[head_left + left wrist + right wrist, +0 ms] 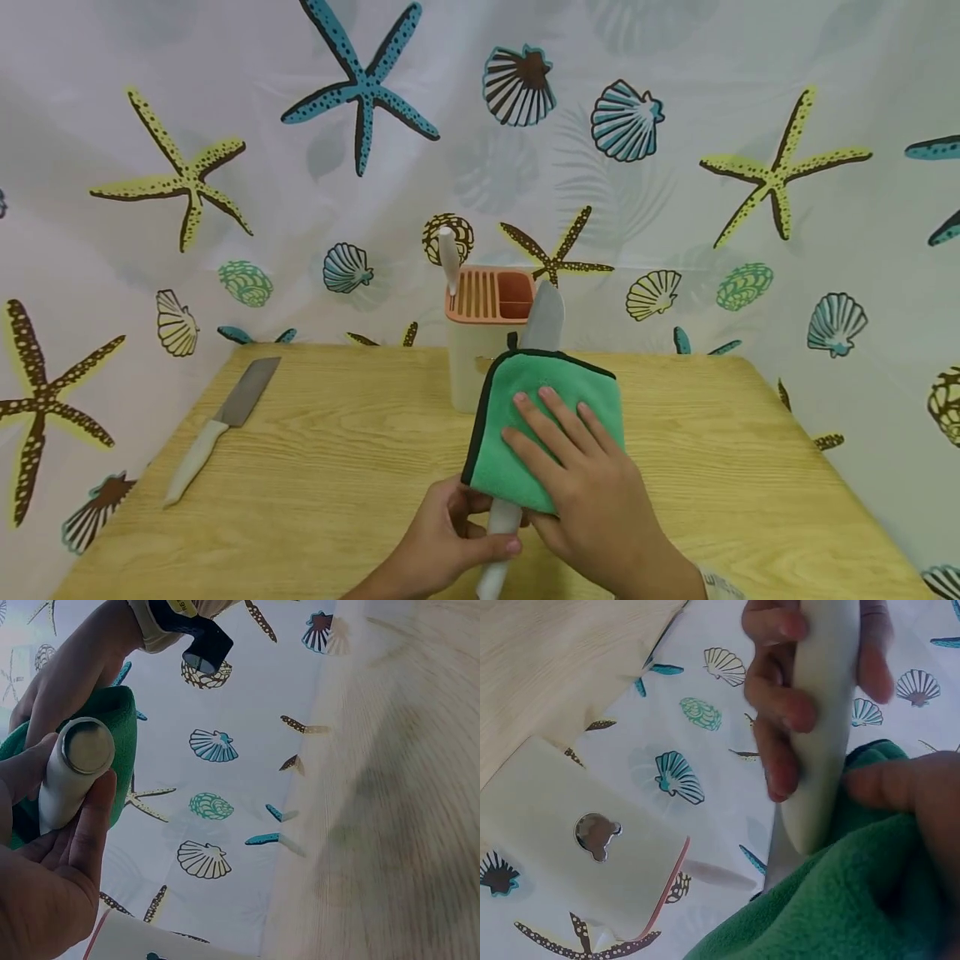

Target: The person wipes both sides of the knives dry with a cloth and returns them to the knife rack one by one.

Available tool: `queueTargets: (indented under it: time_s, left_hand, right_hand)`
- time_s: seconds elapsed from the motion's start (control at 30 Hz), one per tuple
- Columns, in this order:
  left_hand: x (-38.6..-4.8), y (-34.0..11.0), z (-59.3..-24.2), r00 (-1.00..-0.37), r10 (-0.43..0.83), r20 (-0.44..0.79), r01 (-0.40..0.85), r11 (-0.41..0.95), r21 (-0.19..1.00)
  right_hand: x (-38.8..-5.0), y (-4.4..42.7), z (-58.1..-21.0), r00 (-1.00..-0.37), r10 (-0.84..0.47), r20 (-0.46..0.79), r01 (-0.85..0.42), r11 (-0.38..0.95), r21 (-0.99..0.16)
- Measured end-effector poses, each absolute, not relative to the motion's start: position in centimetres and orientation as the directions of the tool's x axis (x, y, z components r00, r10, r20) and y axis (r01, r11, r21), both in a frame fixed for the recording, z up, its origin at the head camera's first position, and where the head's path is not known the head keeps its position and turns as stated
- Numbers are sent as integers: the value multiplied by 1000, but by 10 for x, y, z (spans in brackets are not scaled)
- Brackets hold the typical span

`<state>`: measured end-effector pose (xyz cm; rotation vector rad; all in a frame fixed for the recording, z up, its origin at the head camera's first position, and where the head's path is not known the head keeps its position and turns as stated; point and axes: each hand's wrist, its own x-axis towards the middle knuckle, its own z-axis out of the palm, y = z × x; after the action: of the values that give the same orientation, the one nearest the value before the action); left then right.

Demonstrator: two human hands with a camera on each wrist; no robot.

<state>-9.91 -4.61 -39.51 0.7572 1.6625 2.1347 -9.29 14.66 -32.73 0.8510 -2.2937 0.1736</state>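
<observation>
In the head view, a kitchen knife points its grey blade away from me, and a green cloth with black edging covers the blade's middle. My left hand grips the white handle from below. My right hand lies over the cloth with fingers spread. The right wrist view shows the right thumb against the cloth's other side. In the left wrist view, the handle's round metal end faces the camera, with left fingers curled about it. Most of the blade is hidden by the cloth.
A second white-handled knife lies at the table's left. At the back stands a cream knife holder with an orange slotted top, a white-handled utensil upright in it. Shell-and-starfish printed fabric hangs around the wooden table.
</observation>
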Motion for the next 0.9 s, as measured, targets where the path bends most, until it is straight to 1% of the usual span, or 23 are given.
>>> queueTargets:
  time_s: [0.1, 0.17, 0.3, 0.4, 0.6, 0.8, 0.83, 0.9]
  left_hand:
    - [-98, -47, -394, -816, 550, 174, 53, -230, 972]
    - [-97, -47, -391, -831, 541, 132, 45, -171, 984]
    - [-96, -46, -387, -855, 508, 108, 98, -45, 994]
    - [-94, -45, -385, -865, 485, 129, 152, 9, 988]
    - [-89, -44, -383, -873, 466, 145, 178, 27, 984]
    - [-85, -42, -382, -868, 479, 129, 147, -2, 989]
    - [-85, -42, -382, -866, 482, 130, 145, -6, 989]
    - [-86, -42, -381, -866, 485, 122, 133, -11, 991]
  right_hand:
    - [-95, 145, -326, -551, -500, 668, -609, 789, 88]
    - [-97, 144, -325, -532, -485, 694, -605, 791, 89]
    - [-103, 144, -320, -504, -450, 737, -596, 799, 80]
    - [-109, 146, -314, -506, -428, 749, -589, 806, 63]
    - [-127, 155, -301, -522, -390, 758, -577, 816, 23]
    - [-145, 172, -288, -569, -299, 766, -545, 835, -79]
    - [-146, 174, -289, -568, -295, 769, -550, 831, -88]
    - [-146, 175, -292, -541, -302, 785, -579, 811, -87]
